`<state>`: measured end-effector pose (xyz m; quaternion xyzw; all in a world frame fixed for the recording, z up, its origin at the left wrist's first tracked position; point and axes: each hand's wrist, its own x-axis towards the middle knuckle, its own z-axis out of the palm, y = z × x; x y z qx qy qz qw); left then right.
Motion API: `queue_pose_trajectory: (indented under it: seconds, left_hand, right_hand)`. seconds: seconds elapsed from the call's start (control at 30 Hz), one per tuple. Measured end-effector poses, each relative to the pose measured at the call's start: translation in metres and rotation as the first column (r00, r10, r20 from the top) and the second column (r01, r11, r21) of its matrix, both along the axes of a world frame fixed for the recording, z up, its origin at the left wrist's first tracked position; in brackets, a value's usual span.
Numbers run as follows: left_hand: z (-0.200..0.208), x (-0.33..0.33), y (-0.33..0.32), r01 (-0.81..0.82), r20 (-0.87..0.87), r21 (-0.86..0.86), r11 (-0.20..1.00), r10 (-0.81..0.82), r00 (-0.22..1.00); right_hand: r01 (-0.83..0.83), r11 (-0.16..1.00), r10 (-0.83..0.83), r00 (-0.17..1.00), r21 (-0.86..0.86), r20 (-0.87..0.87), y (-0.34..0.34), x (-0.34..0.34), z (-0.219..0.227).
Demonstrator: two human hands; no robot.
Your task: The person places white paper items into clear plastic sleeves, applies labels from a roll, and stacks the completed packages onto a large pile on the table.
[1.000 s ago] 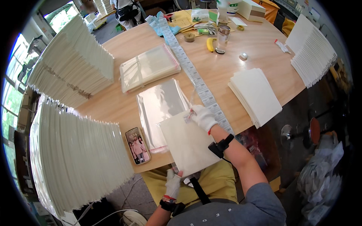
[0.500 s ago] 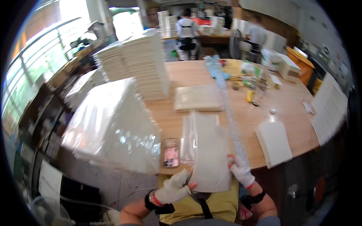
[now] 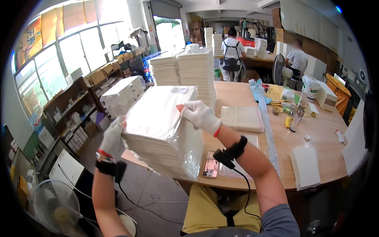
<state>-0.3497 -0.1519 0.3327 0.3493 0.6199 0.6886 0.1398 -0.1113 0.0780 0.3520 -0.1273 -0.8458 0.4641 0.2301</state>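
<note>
My left hand (image 3: 112, 136) and my right hand (image 3: 202, 116) wear white gloves with bare fingertips. They grip opposite sides of a clear-bagged pack of white sheets (image 3: 156, 110), which lies flat on top of a tall stack of similar glossy packs (image 3: 158, 152). The left fingers are closed at the pack's near left edge, partly hidden. Along the right edge, the right hand pinches with its thumb and fingers. Beneath my right forearm a phone (image 3: 211, 164) lies at the table's front edge, beside a partly covered clear plastic bag (image 3: 233, 170).
Taller white stacks (image 3: 195, 75) rise behind. On the wooden table (image 3: 284, 146) lie a pile of clear bags (image 3: 241, 117), a long printed strip (image 3: 269, 134), white sheets (image 3: 306, 168) and a tape roll (image 3: 275, 111). A fan (image 3: 56, 205) stands lower left. Two people work farther back.
Both hands have moved left and up, from the white sheets and clear bag at the table's front edge to the pack on the stack. My view has turned left.
</note>
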Motion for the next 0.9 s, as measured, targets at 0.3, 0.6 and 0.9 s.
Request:
queue_pose_trajectory:
  seconds: [0.3,0.6,0.9]
  left_hand:
    - [-0.011,-0.001,0.002,0.028,0.002,0.073,0.997,-0.029,1.0]
    - [-0.002,0.017,0.01,-0.003,0.052,0.098,0.995,-0.002,0.999]
    - [-0.047,0.084,-0.002,-0.129,-0.412,0.305,0.944,0.253,0.876]
  right_hand:
    - [-0.031,0.993,-0.024,0.897,-0.117,-0.441,-0.035,0.036,-0.049]
    - [-0.214,0.776,0.051,0.959,-0.594,-0.279,-0.066,0.104,-0.071]
    - [0.186,0.84,-0.543,0.263,0.51,0.798,-0.015,0.475,-0.356]
